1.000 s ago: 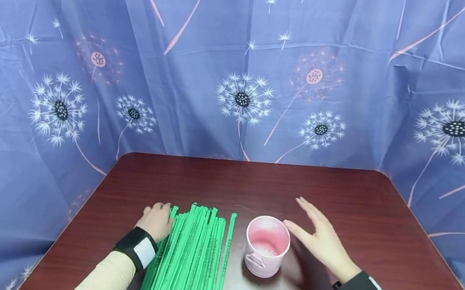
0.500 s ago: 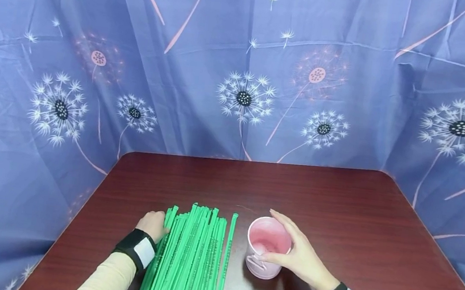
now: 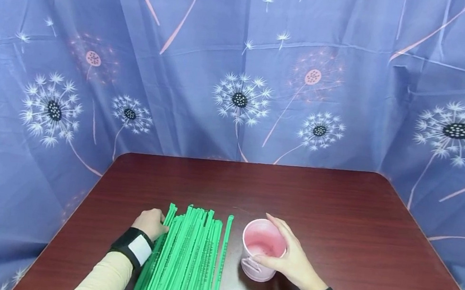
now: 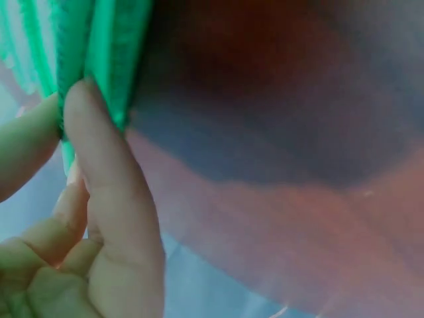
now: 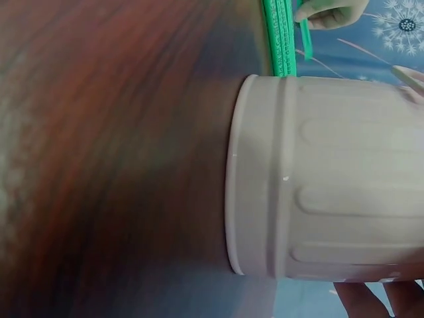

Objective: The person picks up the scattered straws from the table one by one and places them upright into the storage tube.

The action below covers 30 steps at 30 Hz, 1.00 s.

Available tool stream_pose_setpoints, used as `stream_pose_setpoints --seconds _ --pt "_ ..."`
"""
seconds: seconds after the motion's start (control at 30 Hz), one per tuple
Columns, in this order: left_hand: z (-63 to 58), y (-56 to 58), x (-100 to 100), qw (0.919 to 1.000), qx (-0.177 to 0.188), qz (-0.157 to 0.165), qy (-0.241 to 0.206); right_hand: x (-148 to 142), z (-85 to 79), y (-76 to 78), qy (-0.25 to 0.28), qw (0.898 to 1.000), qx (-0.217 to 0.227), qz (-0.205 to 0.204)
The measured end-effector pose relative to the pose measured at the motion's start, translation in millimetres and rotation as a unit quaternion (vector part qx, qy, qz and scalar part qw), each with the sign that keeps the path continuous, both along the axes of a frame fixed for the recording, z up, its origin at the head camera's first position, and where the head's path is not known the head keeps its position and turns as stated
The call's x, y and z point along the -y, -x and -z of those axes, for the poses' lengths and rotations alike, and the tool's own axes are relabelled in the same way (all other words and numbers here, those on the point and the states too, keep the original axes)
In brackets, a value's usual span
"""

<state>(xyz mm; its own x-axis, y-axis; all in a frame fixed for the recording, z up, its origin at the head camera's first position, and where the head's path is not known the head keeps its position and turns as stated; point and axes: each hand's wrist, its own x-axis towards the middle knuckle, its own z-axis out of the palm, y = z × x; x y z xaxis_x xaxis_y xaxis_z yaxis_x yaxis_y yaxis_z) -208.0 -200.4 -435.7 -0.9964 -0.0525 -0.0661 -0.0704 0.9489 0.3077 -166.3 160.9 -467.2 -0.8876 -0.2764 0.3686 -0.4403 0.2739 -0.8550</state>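
Note:
Many long green wrapped straws (image 3: 189, 259) with dark print lie side by side at the near left of the table. My left hand (image 3: 150, 223) pinches a green wrapped straw (image 4: 119, 53) by its far end, at the pile's left edge; thumb and finger meet on it in the left wrist view. To the right of the pile stands a small pink bucket (image 3: 255, 273), upright, with a little handle on its near side. My right hand (image 3: 294, 263) grips the bucket near its rim, thumb in front and fingers behind. Its inside shows pink and without straws.
One straw (image 3: 222, 258) lies slightly apart at the pile's right side. The dark red wooden table (image 3: 336, 214) reaches back to a blue curtain (image 3: 191, 92) with dandelion prints, which also hangs along both sides.
My right hand has come left from beside the bucket and closed around its rim. My left hand has drawn slightly back and pinches a straw at the left edge. The bucket stands where it was.

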Motion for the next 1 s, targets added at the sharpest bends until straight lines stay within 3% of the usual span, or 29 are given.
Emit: stream_pose_setpoints --seconds 0.1,0.23,0.37,0.47,0.6,0.8,0.9,1.0 --pt "-7.1 -0.6 -5.4 0.9997 -0.017 0.005 -0.016 1.1 0.5 -0.2 0.003 1.0 0.002 0.002" --pt "-28.5 -6.3 -23.5 0.9961 -0.058 0.037 -0.055 2.1 1.3 -0.6 0.01 1.0 0.005 0.012" --pt "-56.8 -15.4 -46.8 0.981 -0.113 0.064 -0.144 3.4 1.8 -1.0 0.018 1.0 0.008 0.019" --pt "-78.4 -23.6 -62.7 0.9542 -0.153 0.078 -0.245 4.7 1.8 -1.1 0.02 1.0 0.007 0.02" --pt "-100.1 -33.2 -81.1 0.9016 -0.187 0.083 -0.381 6.3 1.8 -0.8 0.016 1.0 0.003 0.019" --pt "-105.6 -35.5 -100.7 0.8297 -0.211 0.066 -0.513 5.7 2.2 -0.6 0.012 0.999 0.007 0.029" --pt "-101.7 -33.4 -108.2 0.8027 -0.222 0.058 -0.55 5.5 1.0 -1.5 0.014 0.999 0.015 0.033" --pt "-99.4 -32.7 -113.6 0.7883 -0.232 0.055 -0.567 5.9 -1.1 -1.8 0.011 0.999 0.017 0.032"
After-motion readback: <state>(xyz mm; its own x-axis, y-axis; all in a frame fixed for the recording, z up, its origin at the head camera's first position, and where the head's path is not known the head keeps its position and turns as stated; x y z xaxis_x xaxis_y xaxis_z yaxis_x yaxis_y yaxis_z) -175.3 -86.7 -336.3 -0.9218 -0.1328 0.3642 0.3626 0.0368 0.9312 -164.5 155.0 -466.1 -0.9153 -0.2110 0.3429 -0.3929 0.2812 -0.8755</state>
